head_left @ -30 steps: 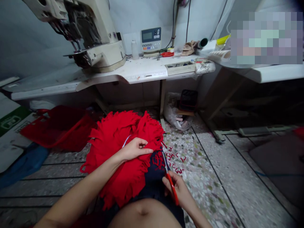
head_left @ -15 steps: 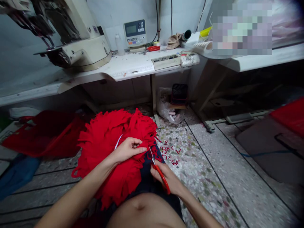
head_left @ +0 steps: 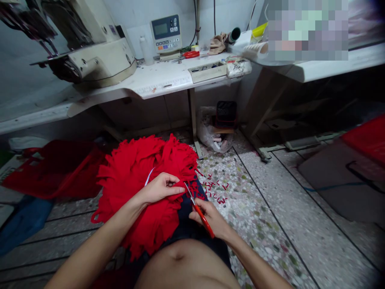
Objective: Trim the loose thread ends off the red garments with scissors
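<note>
The right fingers (head_left: 195, 216) partly hide the red-handled scissors (head_left: 201, 216).

Dark-clothed lap (head_left: 186, 222): red fabric heap (head_left: 132, 170). Speckled floor (head_left: 258, 216): red snippets (head_left: 221, 200). White table (head_left: 173, 78): sewing machine (head_left: 102, 64).

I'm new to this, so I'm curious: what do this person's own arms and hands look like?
The left forearm and right forearm are bare, without sleeves. The left hand and right hand wear no gloves; no rings, watches or cables are visible.

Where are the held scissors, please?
In the head view, the scissors are just below-right of centre, in the right hand, tips at the red fabric.
</note>
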Demonstrator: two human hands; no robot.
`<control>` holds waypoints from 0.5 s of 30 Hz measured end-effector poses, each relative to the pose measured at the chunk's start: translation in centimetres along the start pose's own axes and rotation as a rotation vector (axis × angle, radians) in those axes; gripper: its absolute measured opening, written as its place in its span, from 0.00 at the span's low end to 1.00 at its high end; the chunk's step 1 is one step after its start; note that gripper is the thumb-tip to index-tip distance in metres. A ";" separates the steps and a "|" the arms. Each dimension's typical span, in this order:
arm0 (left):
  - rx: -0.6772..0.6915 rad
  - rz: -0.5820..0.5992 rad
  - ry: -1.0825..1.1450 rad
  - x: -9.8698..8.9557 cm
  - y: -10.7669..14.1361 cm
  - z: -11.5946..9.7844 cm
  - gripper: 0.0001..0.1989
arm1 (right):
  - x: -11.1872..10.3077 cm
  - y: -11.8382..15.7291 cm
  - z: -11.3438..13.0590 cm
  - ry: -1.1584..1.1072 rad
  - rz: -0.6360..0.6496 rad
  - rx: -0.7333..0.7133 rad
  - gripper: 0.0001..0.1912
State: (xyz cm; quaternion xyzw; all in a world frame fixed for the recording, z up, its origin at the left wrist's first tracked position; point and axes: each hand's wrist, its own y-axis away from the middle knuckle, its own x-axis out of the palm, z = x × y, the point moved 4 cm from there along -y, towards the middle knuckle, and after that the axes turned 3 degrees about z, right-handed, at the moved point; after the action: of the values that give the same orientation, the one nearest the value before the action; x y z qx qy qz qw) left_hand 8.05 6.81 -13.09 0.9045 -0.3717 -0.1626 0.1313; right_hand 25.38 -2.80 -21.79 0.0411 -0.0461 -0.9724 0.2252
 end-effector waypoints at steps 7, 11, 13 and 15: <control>0.007 0.020 0.006 0.2 0.0 -0.1 0.16 | 0.4 0.6 -1.9 -0.078 -0.033 0.072 0.27; 0.025 0.008 -0.018 0.2 0.0 0.0 0.17 | 0.4 1.2 -1.5 -0.036 0.052 -0.005 0.23; 0.036 0.014 -0.038 0.3 -0.1 -0.1 0.16 | 0.4 1.3 -1.2 -0.006 0.083 -0.042 0.22; 0.039 0.036 -0.064 0.5 -0.1 -0.3 0.15 | 0.4 1.2 -1.0 0.000 0.097 -0.041 0.22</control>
State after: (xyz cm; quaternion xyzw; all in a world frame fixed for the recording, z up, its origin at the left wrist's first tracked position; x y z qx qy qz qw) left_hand 8.57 6.58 -12.91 0.8944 -0.3950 -0.1817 0.1049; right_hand 25.65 -4.07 -22.65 0.0343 -0.0280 -0.9610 0.2731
